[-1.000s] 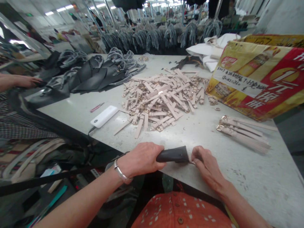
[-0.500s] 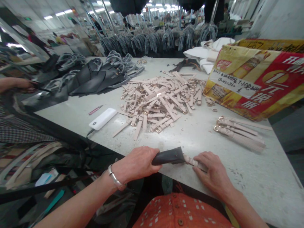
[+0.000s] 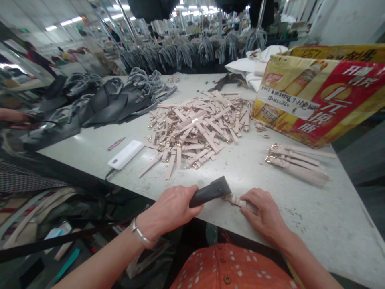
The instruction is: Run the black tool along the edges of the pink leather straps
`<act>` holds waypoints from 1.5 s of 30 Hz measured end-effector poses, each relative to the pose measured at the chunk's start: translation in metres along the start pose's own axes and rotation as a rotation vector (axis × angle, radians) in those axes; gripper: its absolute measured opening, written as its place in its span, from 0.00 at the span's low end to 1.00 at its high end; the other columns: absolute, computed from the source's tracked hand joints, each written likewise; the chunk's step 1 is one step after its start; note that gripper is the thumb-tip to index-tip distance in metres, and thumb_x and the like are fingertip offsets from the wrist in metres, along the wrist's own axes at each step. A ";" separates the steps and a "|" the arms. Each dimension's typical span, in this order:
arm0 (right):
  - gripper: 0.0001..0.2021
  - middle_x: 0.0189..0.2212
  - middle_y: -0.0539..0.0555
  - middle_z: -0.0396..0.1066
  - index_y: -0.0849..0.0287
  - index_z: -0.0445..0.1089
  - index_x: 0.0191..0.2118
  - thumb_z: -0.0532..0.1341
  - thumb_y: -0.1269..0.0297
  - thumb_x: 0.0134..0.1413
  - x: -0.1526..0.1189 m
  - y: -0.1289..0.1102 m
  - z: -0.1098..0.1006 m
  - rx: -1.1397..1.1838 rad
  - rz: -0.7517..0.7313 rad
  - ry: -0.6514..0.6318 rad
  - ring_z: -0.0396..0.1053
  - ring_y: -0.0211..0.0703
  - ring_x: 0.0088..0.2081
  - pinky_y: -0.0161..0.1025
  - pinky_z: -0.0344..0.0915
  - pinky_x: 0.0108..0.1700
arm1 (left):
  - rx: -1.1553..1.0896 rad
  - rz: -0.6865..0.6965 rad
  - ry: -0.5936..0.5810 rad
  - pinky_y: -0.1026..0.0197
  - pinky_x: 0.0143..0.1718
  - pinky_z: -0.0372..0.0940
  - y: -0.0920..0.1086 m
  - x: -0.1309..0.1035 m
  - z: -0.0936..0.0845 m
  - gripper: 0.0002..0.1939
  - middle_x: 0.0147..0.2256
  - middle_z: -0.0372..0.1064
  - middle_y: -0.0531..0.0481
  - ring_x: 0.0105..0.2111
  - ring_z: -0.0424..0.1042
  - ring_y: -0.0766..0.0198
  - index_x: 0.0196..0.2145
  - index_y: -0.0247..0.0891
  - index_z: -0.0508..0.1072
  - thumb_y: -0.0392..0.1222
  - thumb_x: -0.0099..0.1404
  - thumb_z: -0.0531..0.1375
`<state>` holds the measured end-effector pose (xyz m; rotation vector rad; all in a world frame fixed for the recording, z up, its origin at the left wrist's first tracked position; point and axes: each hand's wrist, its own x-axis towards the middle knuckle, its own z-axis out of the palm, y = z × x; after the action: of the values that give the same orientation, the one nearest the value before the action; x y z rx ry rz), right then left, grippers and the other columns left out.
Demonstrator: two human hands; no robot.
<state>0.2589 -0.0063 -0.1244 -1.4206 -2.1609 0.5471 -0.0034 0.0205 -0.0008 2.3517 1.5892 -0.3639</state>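
My left hand [image 3: 177, 204] is wrapped round a dark strip-like piece [image 3: 210, 191], whose wide end points right and slightly up above the table. Just beyond that end, my right hand [image 3: 263, 208] pinches a beige strap [image 3: 236, 200] with a small buckle, low over the table's front edge. The strap's buckle end lies beneath the dark piece's tip; whether they touch I cannot tell. A large heap of beige buckled straps [image 3: 195, 128] lies behind my hands. To the right, a small bundle of straps [image 3: 297, 162] lies side by side.
On the table [image 3: 339, 224] are a white power bank [image 3: 125, 155] with a cable, a pinkish pen-like tool [image 3: 116, 143] and dark leather pieces [image 3: 117, 100]. A yellow and red carton [image 3: 319, 100] stands at right. Another person's hand [image 3: 13, 116] is at far left.
The dark piece in my left hand has tilted, its wide end lifted and turned away from the strap. The camera view has shifted slightly, moving the scene left.
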 end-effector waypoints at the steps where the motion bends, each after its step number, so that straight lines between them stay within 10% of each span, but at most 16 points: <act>1: 0.08 0.34 0.54 0.67 0.56 0.69 0.39 0.60 0.64 0.52 0.000 0.000 0.000 0.004 0.001 0.000 0.63 0.47 0.38 0.43 0.56 0.40 | 0.015 0.004 -0.013 0.62 0.28 0.60 0.002 -0.005 -0.002 0.12 0.27 0.71 0.49 0.28 0.72 0.59 0.34 0.41 0.68 0.50 0.62 0.51; 12: 0.11 0.34 0.54 0.68 0.55 0.70 0.39 0.57 0.70 0.48 0.001 -0.006 -0.007 0.057 -0.020 -0.027 0.64 0.47 0.38 0.44 0.56 0.41 | 0.189 0.172 -0.107 0.54 0.30 0.66 0.041 -0.014 -0.015 0.11 0.33 0.72 0.46 0.31 0.73 0.51 0.40 0.39 0.66 0.44 0.59 0.58; 21: 0.33 0.36 0.55 0.67 0.61 0.50 0.60 0.56 0.71 0.46 -0.005 -0.002 0.002 0.109 0.041 0.067 0.63 0.47 0.38 0.46 0.59 0.44 | 0.209 0.231 -0.067 0.55 0.31 0.66 0.043 0.002 -0.011 0.09 0.31 0.73 0.46 0.30 0.74 0.53 0.37 0.39 0.66 0.45 0.60 0.56; 35: 0.28 0.37 0.54 0.68 0.58 0.56 0.55 0.56 0.71 0.43 -0.005 -0.002 0.001 0.106 0.050 0.087 0.65 0.46 0.38 0.45 0.60 0.43 | 0.072 0.067 -0.046 0.62 0.27 0.60 0.009 -0.007 -0.011 0.12 0.28 0.71 0.49 0.28 0.72 0.58 0.35 0.41 0.67 0.50 0.62 0.51; 45: 0.22 0.36 0.54 0.68 0.58 0.60 0.50 0.57 0.69 0.45 -0.005 -0.002 0.003 0.098 0.080 0.098 0.65 0.46 0.38 0.44 0.61 0.41 | 0.119 0.166 -0.087 0.58 0.32 0.64 0.036 0.001 -0.004 0.10 0.31 0.72 0.46 0.33 0.73 0.53 0.38 0.40 0.65 0.46 0.60 0.55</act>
<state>0.2573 -0.0115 -0.1261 -1.4549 -1.9811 0.5922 0.0302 0.0099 0.0062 2.4980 1.3569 -0.5294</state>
